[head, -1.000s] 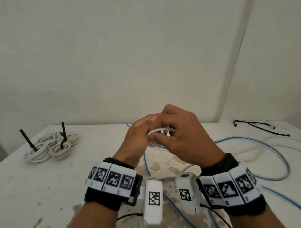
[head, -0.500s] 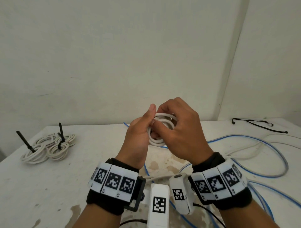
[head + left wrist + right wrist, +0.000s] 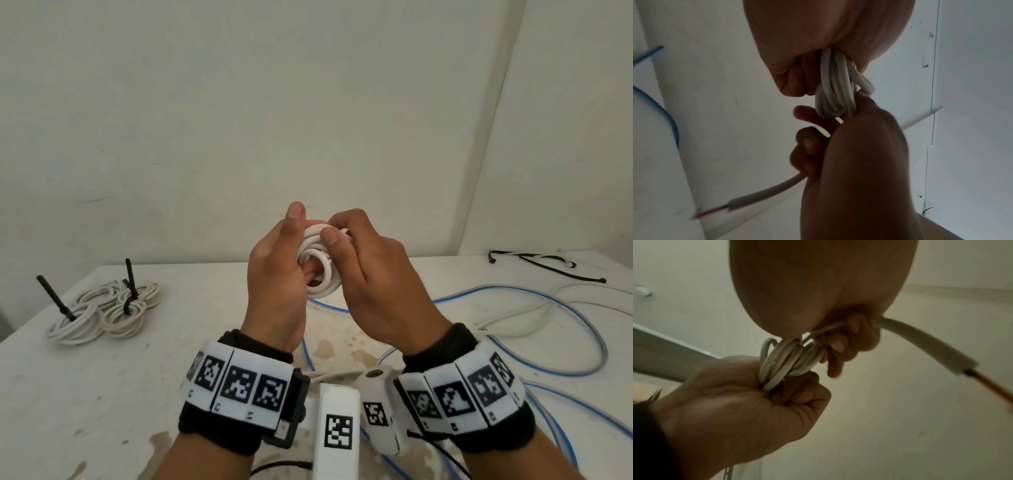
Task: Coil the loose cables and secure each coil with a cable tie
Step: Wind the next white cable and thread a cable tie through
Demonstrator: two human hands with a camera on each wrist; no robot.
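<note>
I hold a small coil of white cable (image 3: 318,270) in the air above the table, in front of the wall. My left hand (image 3: 294,240) grips the coil's left side, thumb upright. My right hand (image 3: 337,233) pinches the top strands between thumb and curled fingers. In the left wrist view the coil (image 3: 835,91) sits between both hands, and its loose end (image 3: 764,193) with bared red wire trails down left. In the right wrist view the coil (image 3: 785,363) is clamped in the left fist, and the cable end (image 3: 920,344) leaves my right fingers (image 3: 838,345).
Two tied white coils (image 3: 102,308) with black ties standing up lie at the table's left. A loose blue cable (image 3: 513,294) and a white cable (image 3: 531,318) loop across the right side. Black cable ties (image 3: 544,263) lie at the far right. The stained table (image 3: 102,394) meets the wall behind.
Both hands have risen with the coil, from just above the table to in front of the wall. The left thumb has straightened upward and the right fingers have shifted onto the top strands.
</note>
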